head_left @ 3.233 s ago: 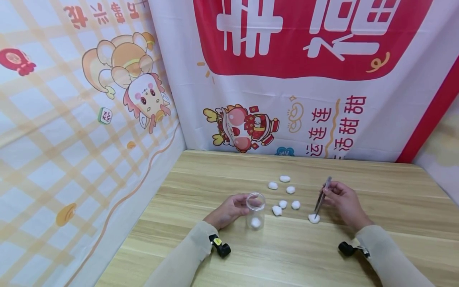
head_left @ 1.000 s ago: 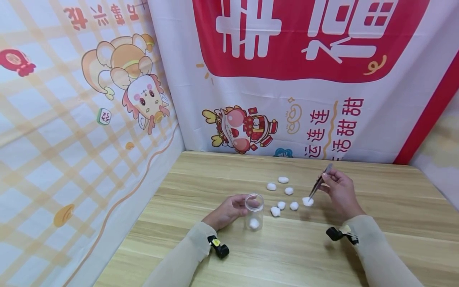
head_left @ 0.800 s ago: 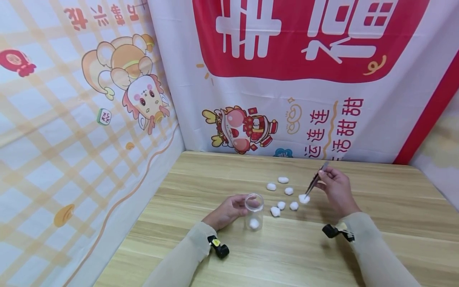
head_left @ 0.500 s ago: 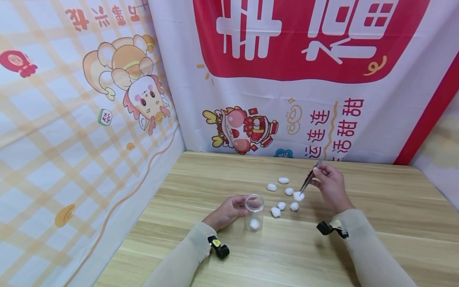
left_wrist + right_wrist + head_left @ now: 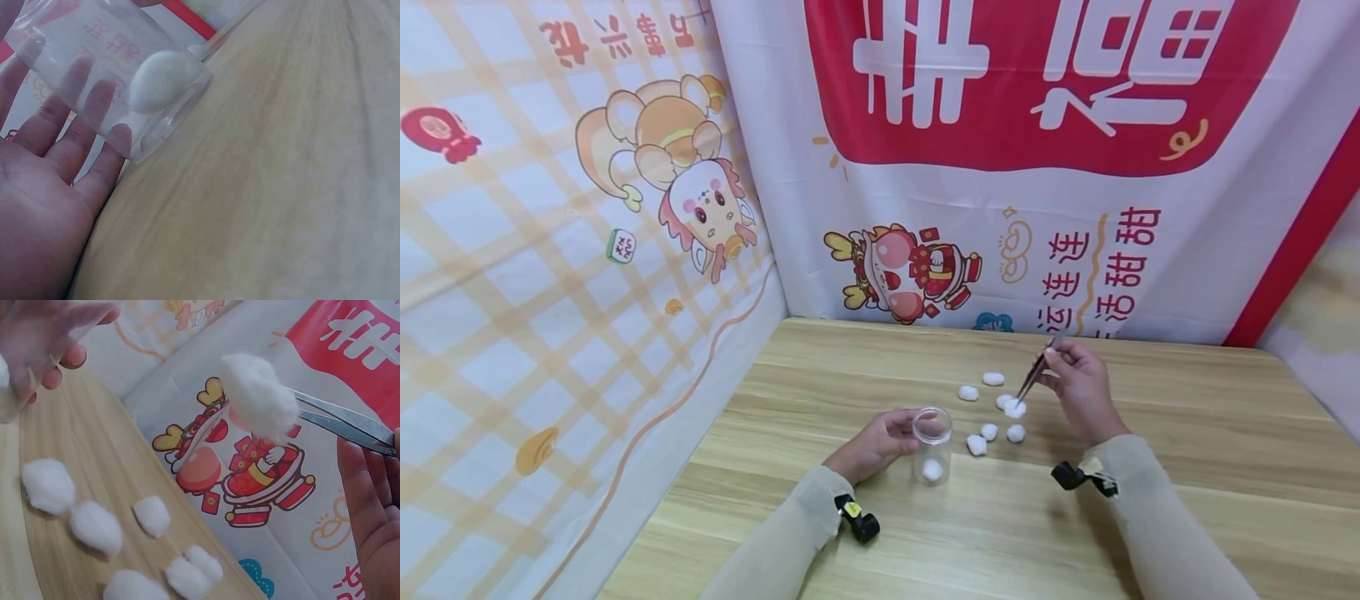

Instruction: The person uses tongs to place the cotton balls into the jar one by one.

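Observation:
My left hand (image 5: 880,442) holds a clear jar (image 5: 934,442) by its side. The jar stands upright on the table with its mouth uncovered, and a white cotton ball (image 5: 932,472) lies at its bottom. In the left wrist view, my fingers show through the jar wall (image 5: 75,59). My right hand (image 5: 1081,392) pinches metal tweezers (image 5: 1037,369) between thumb and fingers. Their tips grip another cotton ball (image 5: 259,397), which hangs above the table in the right wrist view. In the head view that ball partly overlaps a loose one behind it.
Several loose cotton balls, such as one at the back (image 5: 993,379) and one beside the jar (image 5: 976,445), lie on the wood-grain table (image 5: 985,533). A printed cloth (image 5: 1030,183) hangs behind the table's far edge; another (image 5: 625,333) hangs at the left.
The tweezers have lifted a cotton ball off the table's right side. My right hand has carried it left and back, nearer the loose balls. The left hand and jar stay put.

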Available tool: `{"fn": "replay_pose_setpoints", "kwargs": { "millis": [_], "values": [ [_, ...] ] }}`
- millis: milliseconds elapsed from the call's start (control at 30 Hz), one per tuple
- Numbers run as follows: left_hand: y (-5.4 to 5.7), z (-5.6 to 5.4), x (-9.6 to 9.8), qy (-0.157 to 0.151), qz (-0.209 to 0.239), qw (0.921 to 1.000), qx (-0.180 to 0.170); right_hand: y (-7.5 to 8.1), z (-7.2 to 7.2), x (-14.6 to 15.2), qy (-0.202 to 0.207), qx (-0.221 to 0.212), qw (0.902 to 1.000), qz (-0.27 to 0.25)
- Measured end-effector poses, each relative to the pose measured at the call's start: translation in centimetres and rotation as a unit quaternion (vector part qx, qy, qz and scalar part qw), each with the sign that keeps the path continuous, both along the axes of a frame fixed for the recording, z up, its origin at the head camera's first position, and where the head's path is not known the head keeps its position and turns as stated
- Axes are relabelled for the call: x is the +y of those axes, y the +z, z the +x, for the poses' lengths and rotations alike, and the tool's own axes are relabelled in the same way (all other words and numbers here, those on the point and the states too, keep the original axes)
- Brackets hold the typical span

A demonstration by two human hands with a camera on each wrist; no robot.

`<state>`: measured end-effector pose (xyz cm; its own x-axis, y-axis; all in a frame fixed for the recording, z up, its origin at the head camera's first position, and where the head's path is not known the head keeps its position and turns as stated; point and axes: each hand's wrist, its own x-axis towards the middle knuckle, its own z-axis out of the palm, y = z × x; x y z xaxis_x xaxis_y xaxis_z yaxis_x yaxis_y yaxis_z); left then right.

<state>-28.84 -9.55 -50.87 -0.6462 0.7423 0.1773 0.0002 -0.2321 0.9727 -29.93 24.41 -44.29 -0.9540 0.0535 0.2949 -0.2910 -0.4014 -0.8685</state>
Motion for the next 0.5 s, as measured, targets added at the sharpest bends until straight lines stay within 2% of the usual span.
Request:
{"fn": "replay_pose_setpoints", "kwargs": {
  "millis": [267, 500],
  "values": [
    [-0.3, -0.2, 0.0, -0.004, 0.007, 1.0, 0.003, 0.4, 0.0, -0.9, -0.007, -0.021, 0.9997, 0.008],
    [-0.2, -0.1, 0.1, -0.004, 0.011, 0.9999, 0.005, 0.8, -0.1, -2.1, -0.002, -0.009, 0.9999, -0.013]
  ]
}}
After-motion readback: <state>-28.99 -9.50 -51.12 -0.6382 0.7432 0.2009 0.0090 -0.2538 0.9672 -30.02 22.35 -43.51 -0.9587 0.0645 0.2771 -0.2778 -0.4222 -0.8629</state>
